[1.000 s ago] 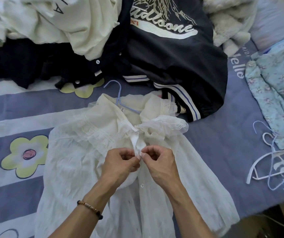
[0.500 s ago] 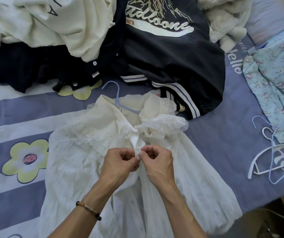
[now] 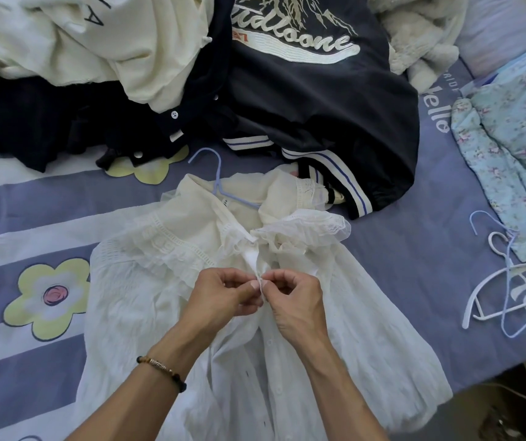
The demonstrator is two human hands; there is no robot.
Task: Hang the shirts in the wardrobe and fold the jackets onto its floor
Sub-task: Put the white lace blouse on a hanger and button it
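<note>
A white lace-trimmed shirt [image 3: 134,300] lies spread front-up on the bed, with a pale blue hanger [image 3: 217,176] inside its collar and the hook sticking out above. My left hand [image 3: 223,296] and my right hand [image 3: 293,297] meet at the button placket just below the ruffled collar. Each hand pinches one edge of the placket between thumb and fingers. A navy varsity jacket [image 3: 312,100] with cream lettering lies beyond the shirt. A cream jacket [image 3: 102,43] is heaped at the top left.
A light blue floral shirt [image 3: 516,148] lies at the right on the purple flower-print bedsheet [image 3: 414,265]. White and blue loose hangers [image 3: 509,281] lie below it. A fluffy cream garment [image 3: 420,39] sits at the back. The bed's edge runs along the lower right.
Both hands have stayed at the placket with only slight finger movement. The view has shifted a little.
</note>
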